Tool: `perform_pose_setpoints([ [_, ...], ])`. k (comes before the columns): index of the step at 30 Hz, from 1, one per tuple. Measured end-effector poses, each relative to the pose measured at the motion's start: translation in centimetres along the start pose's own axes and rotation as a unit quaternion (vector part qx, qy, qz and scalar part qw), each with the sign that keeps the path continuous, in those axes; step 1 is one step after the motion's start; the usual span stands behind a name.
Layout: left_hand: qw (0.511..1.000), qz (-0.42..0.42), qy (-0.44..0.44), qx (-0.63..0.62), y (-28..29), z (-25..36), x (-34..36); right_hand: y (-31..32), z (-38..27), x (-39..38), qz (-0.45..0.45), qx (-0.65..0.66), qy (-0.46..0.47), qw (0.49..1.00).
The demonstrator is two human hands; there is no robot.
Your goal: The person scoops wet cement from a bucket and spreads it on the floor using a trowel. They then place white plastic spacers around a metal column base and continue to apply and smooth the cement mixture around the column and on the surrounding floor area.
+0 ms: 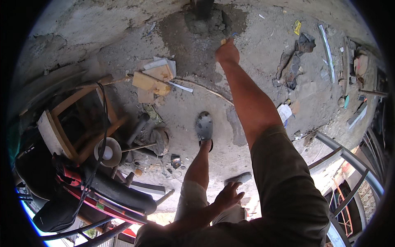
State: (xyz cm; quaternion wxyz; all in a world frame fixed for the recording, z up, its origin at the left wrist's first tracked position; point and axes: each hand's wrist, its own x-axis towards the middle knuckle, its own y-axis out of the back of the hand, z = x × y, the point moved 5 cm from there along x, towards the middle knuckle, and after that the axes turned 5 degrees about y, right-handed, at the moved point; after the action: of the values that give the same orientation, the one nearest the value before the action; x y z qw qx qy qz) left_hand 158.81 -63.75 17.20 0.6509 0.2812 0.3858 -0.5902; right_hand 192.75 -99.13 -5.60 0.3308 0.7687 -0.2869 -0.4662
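My right hand (227, 51) reaches far forward on a straight arm and is closed around a small tool with a yellowish handle (223, 41); most of the tool is hidden by the hand. It is at the edge of a dark, damp patch of cement (191, 45) at the foot of a dark post (203, 7). My left hand (227, 196) rests with fingers apart on my bent knee, holding nothing. My foot in a grey sandal (204, 126) stands on the rough concrete floor between the two hands.
Wooden offcuts (152, 80) lie left of the cement patch. At the left stand a wooden stool (68, 123), black hoses, a red and black machine (88, 185) and metal tools (142, 129). Rags and scraps (294, 61) litter the right. A metal railing (349, 158) curves along the lower right.
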Motion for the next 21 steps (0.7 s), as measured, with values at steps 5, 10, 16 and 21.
perform_pose_setpoints([
  [5,0.998,-0.021,0.023,-0.047,0.7,1.6,0.8,0.4,1.0,0.1,0.008,-0.043,0.02,0.999],
  [10,0.997,-0.025,0.02,-0.074,-0.1,1.4,1.2,1.2,0.9,-0.6,0.018,0.034,0.01,0.999],
  [16,0.992,-0.065,0.07,-0.077,-0.4,0.4,1.3,-0.5,-3.1,-0.4,0.021,0.064,0.095,0.993],
  [21,0.987,-0.088,0.104,-0.087,0.2,0.8,1.3,1.3,-3.3,-2.3,-0.017,0.072,0.046,0.996],
])
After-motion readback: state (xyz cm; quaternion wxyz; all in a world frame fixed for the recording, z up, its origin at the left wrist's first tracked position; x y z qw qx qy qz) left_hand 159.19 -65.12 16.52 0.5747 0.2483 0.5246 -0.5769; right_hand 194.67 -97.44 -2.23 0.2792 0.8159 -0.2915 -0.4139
